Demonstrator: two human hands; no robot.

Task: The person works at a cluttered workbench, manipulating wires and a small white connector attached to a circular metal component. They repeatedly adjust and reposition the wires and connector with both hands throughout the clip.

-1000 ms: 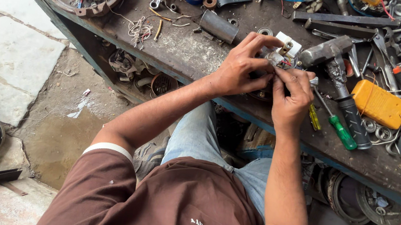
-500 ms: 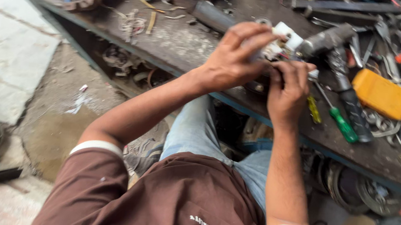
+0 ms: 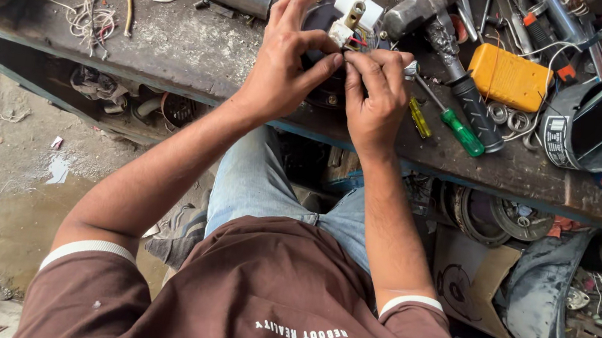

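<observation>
Since the earlier frames the view has swung so that the workbench [image 3: 178,49] sits higher and closer, and both hands have stayed pressed together over the same small part. The grimy dark bench runs across the top, littered with tools. The left hand [image 3: 287,58] has thumb and forefinger pinched shut at the fingertips, the other fingers fanned upward and loose. The right hand [image 3: 375,98] is curled nearly closed, its fingertips meeting the left's; exactly what they pinch is hidden between them. Just beyond the fingers, on the bench's middle, lies a round dark motor part carrying a white terminal block [image 3: 355,10] with thin coloured wires. To the right lie a hammer [image 3: 448,38], a yellow multimeter [image 3: 508,77] and a green-handled screwdriver [image 3: 451,122], near the right hand but apart from it.
</observation>
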